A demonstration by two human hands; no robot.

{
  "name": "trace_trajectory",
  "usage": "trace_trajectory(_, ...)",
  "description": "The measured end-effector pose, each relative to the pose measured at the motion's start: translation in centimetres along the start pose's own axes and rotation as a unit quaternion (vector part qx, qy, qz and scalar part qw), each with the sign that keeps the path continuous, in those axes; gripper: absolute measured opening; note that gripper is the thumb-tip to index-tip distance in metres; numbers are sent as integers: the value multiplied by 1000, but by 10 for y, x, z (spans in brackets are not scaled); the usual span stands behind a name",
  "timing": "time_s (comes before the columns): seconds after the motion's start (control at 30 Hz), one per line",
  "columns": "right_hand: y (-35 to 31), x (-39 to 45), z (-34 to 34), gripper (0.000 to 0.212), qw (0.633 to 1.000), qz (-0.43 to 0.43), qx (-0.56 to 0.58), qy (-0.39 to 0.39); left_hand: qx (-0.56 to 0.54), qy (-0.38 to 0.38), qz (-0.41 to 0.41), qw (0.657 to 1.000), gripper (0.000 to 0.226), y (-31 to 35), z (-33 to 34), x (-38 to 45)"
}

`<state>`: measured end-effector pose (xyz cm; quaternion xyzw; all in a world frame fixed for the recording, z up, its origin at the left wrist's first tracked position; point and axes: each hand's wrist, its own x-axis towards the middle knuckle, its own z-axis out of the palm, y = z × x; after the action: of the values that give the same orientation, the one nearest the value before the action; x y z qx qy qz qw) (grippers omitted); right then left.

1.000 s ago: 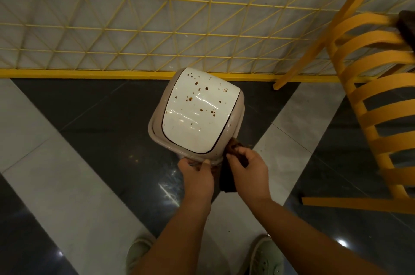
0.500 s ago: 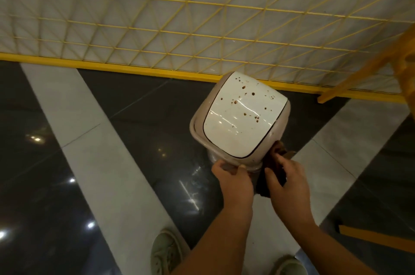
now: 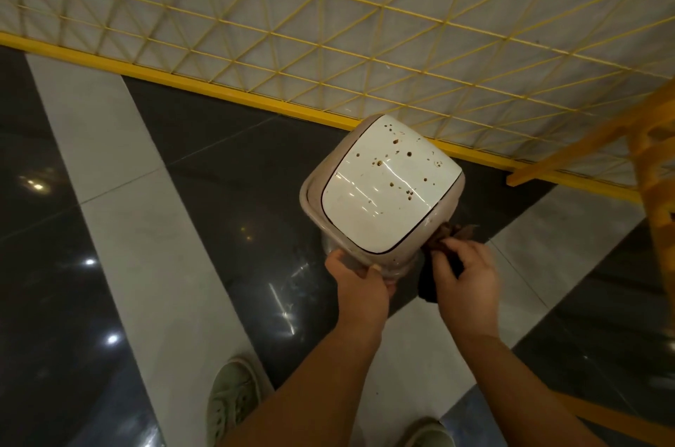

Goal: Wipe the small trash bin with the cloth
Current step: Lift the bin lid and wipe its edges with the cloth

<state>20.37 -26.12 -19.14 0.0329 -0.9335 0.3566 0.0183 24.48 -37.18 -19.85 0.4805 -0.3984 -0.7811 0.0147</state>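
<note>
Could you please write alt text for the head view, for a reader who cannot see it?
A left hand grips the near edge of a small bin while the right hand presses a dark cloth to its side. Brown spots dot the white lid; a yellow grid fence stands behind.

Dim, warm indoor light; overhead lamps glint as bright spots on the glossy floor (image 3: 226, 212). Wide-angle bending curves the edges; the right side blurs.
</note>
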Motion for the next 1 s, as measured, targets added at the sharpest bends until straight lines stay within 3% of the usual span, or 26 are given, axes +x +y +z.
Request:
trace_trajectory(0.2, -8, -41, 19, 23, 992, -87, 10, -90, 88, -9, 34, 995, 56, 0, -3, 3)
trace_trajectory(0.33, -6, -8, 11, 19, 997, -72, 21, -17, 28, -19, 5, 999, 60, 2, -1, 6)
trace_trajectory(0.47, -5, 0, 10, 18, 997, 9, 66, 44, 2, -24, 13, 1000, 61, 0, 3, 2)
trace_trajectory(0.7, 13, -29, 17, 18, 994, -85, 6, -66, 5, -21, 12, 1000, 62, 3, 2, 3)
trace_trajectory(0.77, 8, -11, 13, 17, 998, -63, 7, -24, 5, -26, 15, 1000, 59, 5, 1, 2)
trace_trajectory(0.9, -8, 32, 0, 18, 989, 67, 109, 73, 28, -19, 4, 999, 58, 9, 2, -1)
trace_trajectory(1.0, -18, 27, -1, 23, 989, 34, 117, 88, 31, -16, 0, 999, 60, 10, 2, 2)
